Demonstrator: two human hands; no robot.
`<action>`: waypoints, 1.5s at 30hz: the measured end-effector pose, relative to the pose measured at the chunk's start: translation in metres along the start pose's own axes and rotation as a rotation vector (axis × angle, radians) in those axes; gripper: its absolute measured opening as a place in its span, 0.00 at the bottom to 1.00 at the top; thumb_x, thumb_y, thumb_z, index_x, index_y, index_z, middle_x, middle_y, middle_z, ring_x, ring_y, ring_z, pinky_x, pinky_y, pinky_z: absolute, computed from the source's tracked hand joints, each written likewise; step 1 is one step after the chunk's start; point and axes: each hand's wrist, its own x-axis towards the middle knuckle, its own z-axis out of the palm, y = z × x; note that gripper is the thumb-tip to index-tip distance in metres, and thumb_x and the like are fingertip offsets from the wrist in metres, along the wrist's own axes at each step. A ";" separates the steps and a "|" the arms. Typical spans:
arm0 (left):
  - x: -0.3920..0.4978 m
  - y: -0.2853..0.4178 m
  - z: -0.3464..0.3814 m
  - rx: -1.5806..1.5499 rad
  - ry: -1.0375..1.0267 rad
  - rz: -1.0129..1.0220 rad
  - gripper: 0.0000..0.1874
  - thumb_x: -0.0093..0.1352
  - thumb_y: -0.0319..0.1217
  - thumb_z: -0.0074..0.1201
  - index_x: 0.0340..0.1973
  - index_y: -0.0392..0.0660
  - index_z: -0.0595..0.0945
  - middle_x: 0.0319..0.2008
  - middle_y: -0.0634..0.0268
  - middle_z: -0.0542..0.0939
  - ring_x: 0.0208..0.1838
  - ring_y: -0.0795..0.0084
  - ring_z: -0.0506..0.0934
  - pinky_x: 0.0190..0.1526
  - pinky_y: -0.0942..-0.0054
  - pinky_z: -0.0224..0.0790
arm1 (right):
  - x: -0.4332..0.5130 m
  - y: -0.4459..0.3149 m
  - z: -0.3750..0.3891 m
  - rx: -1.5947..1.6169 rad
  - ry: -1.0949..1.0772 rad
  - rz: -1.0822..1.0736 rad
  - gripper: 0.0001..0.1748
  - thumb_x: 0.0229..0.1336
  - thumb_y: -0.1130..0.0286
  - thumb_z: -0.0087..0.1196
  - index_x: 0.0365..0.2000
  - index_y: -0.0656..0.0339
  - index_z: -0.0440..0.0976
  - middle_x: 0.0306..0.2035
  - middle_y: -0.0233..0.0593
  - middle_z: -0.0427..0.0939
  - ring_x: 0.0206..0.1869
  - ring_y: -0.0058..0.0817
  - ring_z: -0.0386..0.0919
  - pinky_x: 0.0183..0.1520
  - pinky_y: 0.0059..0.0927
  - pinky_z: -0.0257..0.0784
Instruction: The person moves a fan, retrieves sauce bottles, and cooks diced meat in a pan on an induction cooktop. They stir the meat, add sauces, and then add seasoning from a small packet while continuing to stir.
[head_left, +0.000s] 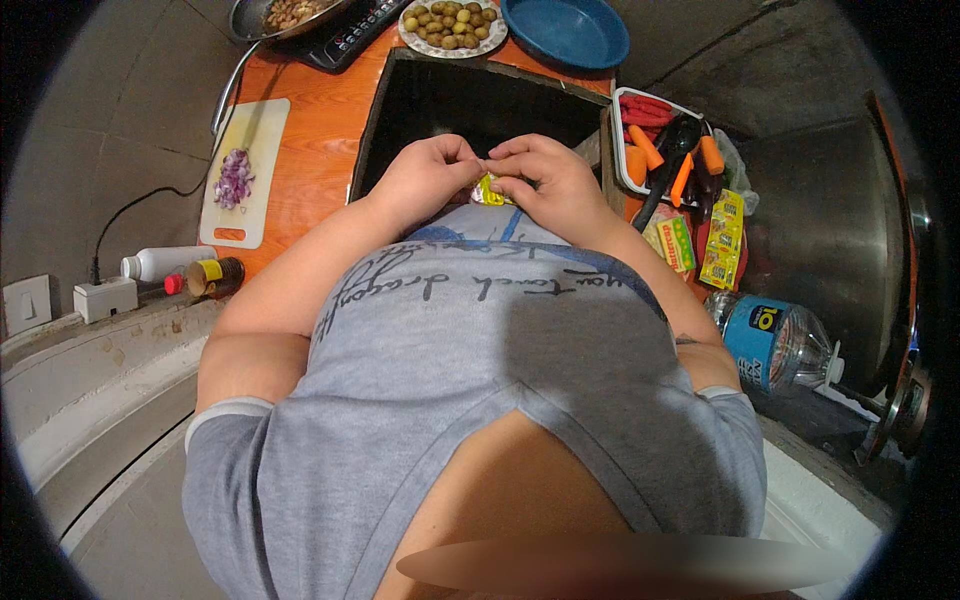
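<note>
My left hand (427, 176) and my right hand (553, 180) meet in front of my belly, thumbs and fingers pinched together. Between them is a small yellow-green seasoning sachet (491, 192), partly covered by the fingers. Both hands grip it near its upper edge; whether it is torn cannot be made out. Just beyond the hands lies a dark, sunken sink-like opening (465, 97) in the orange wood-look counter (322, 97).
Left: chopped red onion (235, 180) on a white cutting board (262, 142), bottles (176, 262). Far side: frying pan (244, 21), induction cooker (352, 45), plate of small potatoes (450, 28), blue basin (566, 34). Right: vegetable tray (621, 154), black-handled utensil (660, 191), sachet strip (722, 240), large water bottle (772, 341).
</note>
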 end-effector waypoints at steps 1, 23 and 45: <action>0.000 0.000 0.001 -0.030 -0.002 -0.011 0.10 0.70 0.34 0.58 0.31 0.40 0.81 0.27 0.70 0.80 0.32 0.80 0.74 0.37 0.76 0.69 | 0.000 -0.001 0.000 -0.050 0.004 -0.037 0.07 0.53 0.74 0.63 0.34 0.61 0.82 0.44 0.41 0.82 0.48 0.39 0.80 0.51 0.37 0.76; 0.013 -0.015 0.002 -0.252 -0.212 0.203 0.14 0.73 0.36 0.60 0.46 0.40 0.79 0.36 0.68 0.81 0.35 0.81 0.76 0.40 0.80 0.72 | -0.001 0.012 -0.003 0.199 0.039 0.086 0.08 0.54 0.73 0.66 0.33 0.60 0.76 0.61 0.46 0.71 0.66 0.40 0.68 0.65 0.39 0.64; 0.005 -0.006 -0.004 0.182 -0.011 0.370 0.09 0.67 0.32 0.63 0.33 0.39 0.83 0.33 0.62 0.79 0.34 0.75 0.78 0.37 0.73 0.72 | 0.002 -0.002 -0.005 0.049 -0.048 -0.054 0.08 0.51 0.77 0.63 0.33 0.60 0.77 0.64 0.44 0.70 0.65 0.47 0.66 0.67 0.45 0.61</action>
